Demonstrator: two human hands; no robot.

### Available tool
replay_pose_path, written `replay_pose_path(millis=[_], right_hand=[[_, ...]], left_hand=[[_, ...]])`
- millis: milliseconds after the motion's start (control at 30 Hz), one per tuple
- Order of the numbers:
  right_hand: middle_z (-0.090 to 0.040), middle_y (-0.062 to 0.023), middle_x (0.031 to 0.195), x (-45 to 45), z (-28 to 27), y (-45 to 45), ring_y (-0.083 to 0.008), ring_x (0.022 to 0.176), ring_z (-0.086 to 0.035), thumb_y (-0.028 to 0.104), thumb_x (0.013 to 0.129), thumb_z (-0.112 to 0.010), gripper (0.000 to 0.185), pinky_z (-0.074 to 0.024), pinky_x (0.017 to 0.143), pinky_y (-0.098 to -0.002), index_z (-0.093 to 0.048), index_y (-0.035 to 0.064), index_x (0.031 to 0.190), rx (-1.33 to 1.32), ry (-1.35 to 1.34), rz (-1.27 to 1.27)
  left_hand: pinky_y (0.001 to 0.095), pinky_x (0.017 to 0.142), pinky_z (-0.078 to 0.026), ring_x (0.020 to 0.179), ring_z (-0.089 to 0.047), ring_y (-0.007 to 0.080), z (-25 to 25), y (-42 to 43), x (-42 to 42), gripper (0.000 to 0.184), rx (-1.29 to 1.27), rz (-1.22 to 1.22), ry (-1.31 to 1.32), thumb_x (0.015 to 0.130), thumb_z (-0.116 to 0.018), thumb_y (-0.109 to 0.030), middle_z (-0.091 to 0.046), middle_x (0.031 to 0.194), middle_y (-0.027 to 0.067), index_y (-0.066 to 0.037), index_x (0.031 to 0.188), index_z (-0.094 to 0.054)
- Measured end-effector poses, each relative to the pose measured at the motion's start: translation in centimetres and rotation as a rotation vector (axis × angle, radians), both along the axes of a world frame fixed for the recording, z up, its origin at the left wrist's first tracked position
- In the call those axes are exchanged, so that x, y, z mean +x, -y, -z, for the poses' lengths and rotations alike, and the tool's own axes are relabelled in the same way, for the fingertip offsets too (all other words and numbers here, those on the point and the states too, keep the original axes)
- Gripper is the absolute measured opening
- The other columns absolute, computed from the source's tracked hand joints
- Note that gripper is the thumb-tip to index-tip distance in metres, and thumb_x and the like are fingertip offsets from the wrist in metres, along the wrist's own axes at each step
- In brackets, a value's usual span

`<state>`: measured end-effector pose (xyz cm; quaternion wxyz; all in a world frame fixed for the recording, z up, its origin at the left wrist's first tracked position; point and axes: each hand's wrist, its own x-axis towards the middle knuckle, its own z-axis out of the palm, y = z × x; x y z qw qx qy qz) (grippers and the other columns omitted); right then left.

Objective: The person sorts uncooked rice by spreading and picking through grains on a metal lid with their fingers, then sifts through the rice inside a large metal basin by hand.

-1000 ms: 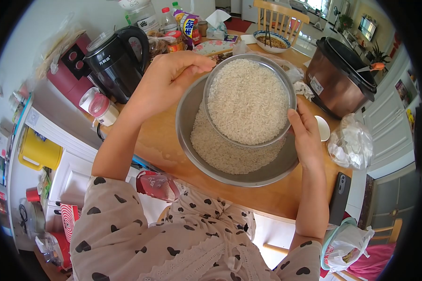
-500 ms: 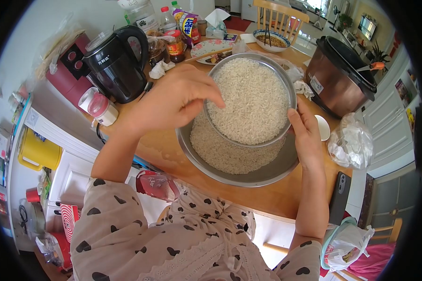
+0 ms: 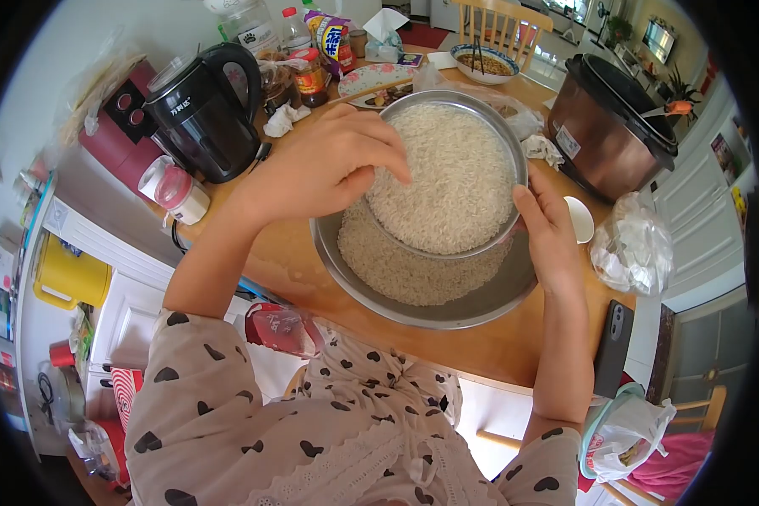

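My right hand (image 3: 551, 232) grips the right rim of a round metal dish (image 3: 514, 139), thumb on top and fingers underneath. White rice (image 3: 447, 181) fills the dish, which is held tilted above a larger steel basin (image 3: 447, 319). More rice (image 3: 422, 278) lies in the basin, partly hidden by the dish. My left hand (image 3: 333, 160) hovers at the dish's left edge with its fingers bent, the index finger reaching over the rice. Thumb and index finger stand apart, and I see nothing between them.
A black kettle (image 3: 202, 114) stands at the left beside a pink-lidded jar (image 3: 181, 194). To the right are a rice cooker (image 3: 607, 139), a white cup (image 3: 579, 221), a plastic bag (image 3: 632, 249) and a phone (image 3: 614, 347) at the table edge. A noodle bowl (image 3: 486, 65) sits behind.
My left hand has shifted slightly right and up, its thumb nearer the index finger. The dish has moved a little left in view, still held by my right hand.
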<state>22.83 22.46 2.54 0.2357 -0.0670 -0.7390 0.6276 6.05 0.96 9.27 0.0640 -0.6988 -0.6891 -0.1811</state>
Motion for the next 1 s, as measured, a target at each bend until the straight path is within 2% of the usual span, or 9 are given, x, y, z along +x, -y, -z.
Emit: replay_pose_path(millis=[100,300,567,700,800,900,1000], right_hand=[[-0.06,-0.0055,0.093,0.0,0.0,0.0,-0.0081,0.069,-0.056,0.014,0.095,-0.044,0.036,-0.0492,0.057,-0.0221,-0.046,-0.0019,0.127,-0.018,0.017,0.001],[-0.058,-0.0041,0.087,0.2,-0.4,0.4,-0.0079,0.067,-0.054,0.013,0.095,-0.045,0.037,-0.0488,0.057,-0.0225,-0.044,-0.0022,0.129,-0.042,0.051,-0.01],[-0.055,-0.0028,0.082,0.2,-0.1,0.1,-0.0077,0.064,-0.053,0.014,0.095,-0.047,0.04,-0.0474,0.056,-0.0225,-0.042,-0.0029,0.131,-0.051,0.08,-0.003],[-0.053,-0.0021,0.08,0.2,0.0,0.0,-0.0076,0.063,-0.052,0.015,0.094,-0.048,0.042,-0.0469,0.055,-0.0223,-0.041,-0.0034,0.132,-0.046,0.088,0.001],[-0.053,-0.0019,0.08,0.0,0.4,-0.1,-0.0077,0.062,-0.052,0.015,0.094,-0.048,0.042,-0.0468,0.055,-0.0221,-0.041,-0.0038,0.132,-0.056,0.079,-0.011],[-0.054,-0.0025,0.082,0.0,0.3,-0.1,-0.0078,0.062,-0.052,0.015,0.095,-0.047,0.041,-0.0472,0.055,-0.022,-0.042,-0.0042,0.131,-0.056,0.068,-0.026],[-0.055,-0.0034,0.085,0.2,-0.3,0.2,-0.0079,0.063,-0.053,0.015,0.095,-0.047,0.039,-0.0477,0.055,-0.022,-0.043,-0.0038,0.129,-0.034,0.063,-0.029]], left_hand=[[0.0362,0.089,-0.035,0.096,-0.054,0.0245,0.3,-1.0,0.6,0.034,-0.069,0.065,0.058,0.071,-0.05,0.006,-0.06,0.1,0.0058,-0.009,0.098,-0.065],[0.0402,0.091,-0.039,0.103,-0.053,0.0312,1.1,-4.6,-1.1,0.038,0.081,0.092,0.024,0.074,-0.047,0.006,-0.056,0.11,0.0119,-0.004,0.109,-0.059],[0.039,0.088,-0.041,0.102,-0.053,0.0326,0.5,-5.0,-1.7,0.036,0.161,0.023,0.023,0.074,-0.046,0.007,-0.055,0.107,0.0141,-0.001,0.106,-0.06],[0.0398,0.085,-0.042,0.097,-0.054,0.0323,-0.4,-4.3,-1.0,0.031,-0.036,0.029,0.079,0.072,-0.046,0.008,-0.057,0.1,0.0123,-0.001,0.098,-0.061],[0.0408,0.084,-0.042,0.094,-0.054,0.0319,-0.1,-4.7,-0.2,0.028,-0.178,0.187,0.179,0.072,-0.047,0.007,-0.058,0.096,0.0112,-0.002,0.094,-0.062],[0.0393,0.086,-0.042,0.098,-0.053,0.0321,0.9,-5.6,0.4,0.032,-0.118,0.25,0.115,0.073,-0.047,0.006,-0.057,0.101,0.0118,-0.003,0.1,-0.062],[0.0379,0.09,-0.041,0.103,-0.052,0.0323,1.6,-6.4,0.8,0.035,0.057,0.196,0.071,0.075,-0.047,0.006,-0.056,0.107,0.0123,-0.004,0.106,-0.061]])
